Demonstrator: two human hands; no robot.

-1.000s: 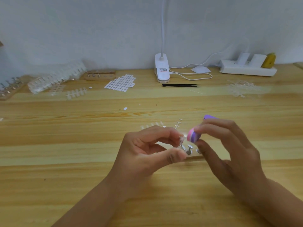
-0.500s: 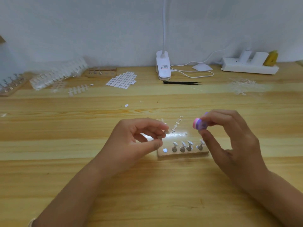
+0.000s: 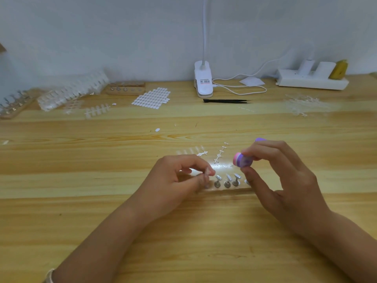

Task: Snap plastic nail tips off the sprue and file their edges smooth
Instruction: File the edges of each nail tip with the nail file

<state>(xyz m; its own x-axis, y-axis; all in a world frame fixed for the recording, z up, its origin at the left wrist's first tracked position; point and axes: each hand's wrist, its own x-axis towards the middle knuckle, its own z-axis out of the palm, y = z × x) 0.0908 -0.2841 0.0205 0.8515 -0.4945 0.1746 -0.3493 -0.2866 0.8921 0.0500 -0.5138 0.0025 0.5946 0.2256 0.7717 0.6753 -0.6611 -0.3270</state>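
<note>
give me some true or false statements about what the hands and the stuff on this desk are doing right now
1. The right hand holds a pink and purple file. True.
2. The black tweezers are in the left hand. False: they lie on the desk near the clip lamp.
3. The left hand pinches a small nail tip. True.
4. The file touches the nail tip. False: they are apart, with the file held off to the right.
5. The power strip sits at the back left. False: it is at the back right.
</note>
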